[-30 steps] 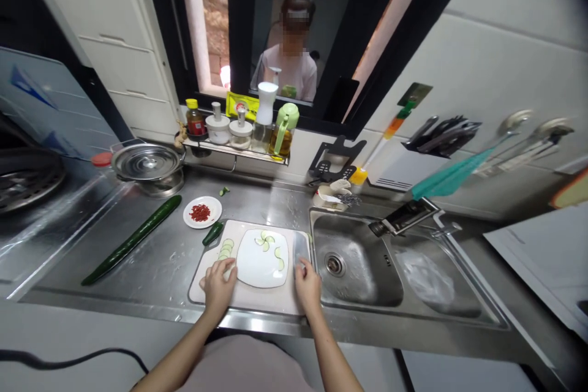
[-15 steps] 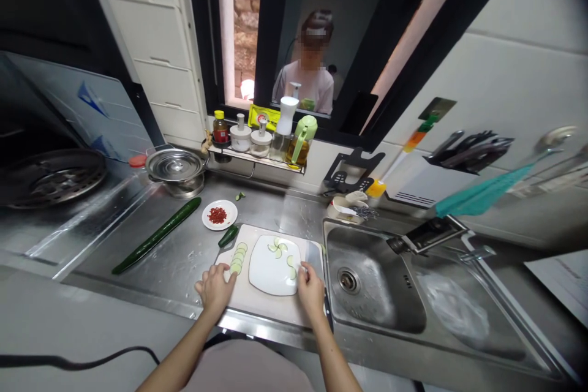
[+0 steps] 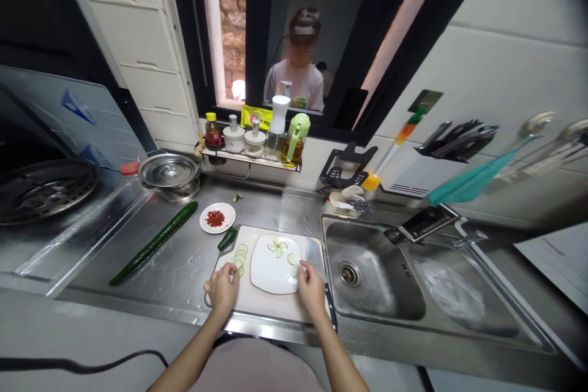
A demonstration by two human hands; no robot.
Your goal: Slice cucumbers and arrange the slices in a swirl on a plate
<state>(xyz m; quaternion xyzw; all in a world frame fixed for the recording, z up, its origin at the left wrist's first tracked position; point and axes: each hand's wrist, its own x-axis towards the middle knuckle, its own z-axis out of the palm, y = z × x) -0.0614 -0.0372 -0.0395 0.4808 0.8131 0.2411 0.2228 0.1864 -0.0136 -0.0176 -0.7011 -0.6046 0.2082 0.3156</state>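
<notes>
A white squarish plate (image 3: 273, 275) lies on the pale cutting board (image 3: 257, 306). Thin cucumber slices (image 3: 278, 247) are arranged on its back part, with others by its right rim. My left hand (image 3: 223, 288) has its fingers bent together at the near end of a row of overlapping cucumber slices (image 3: 241, 252), fingertips on the nearest slice. At the plate's right rim, my right hand (image 3: 312, 289) has thumb and forefinger pinched together beside the slices there; what lies between them is too small to make out. A dark-handled knife (image 3: 329, 306) rests along the board's right side.
A whole cucumber (image 3: 156, 244) lies on the left counter. Behind the board are a cut cucumber end (image 3: 228, 239) and a small plate (image 3: 205, 225) of chopped red pieces. A sink (image 3: 376, 306) is to the right, a seasoning rack (image 3: 275, 162) at the back and a lidded pot (image 3: 177, 180) back left.
The view has swung slightly. My left hand has shifted a little right and its fingers have drawn closer together at the slices. My right hand stays at the plate's right rim.
</notes>
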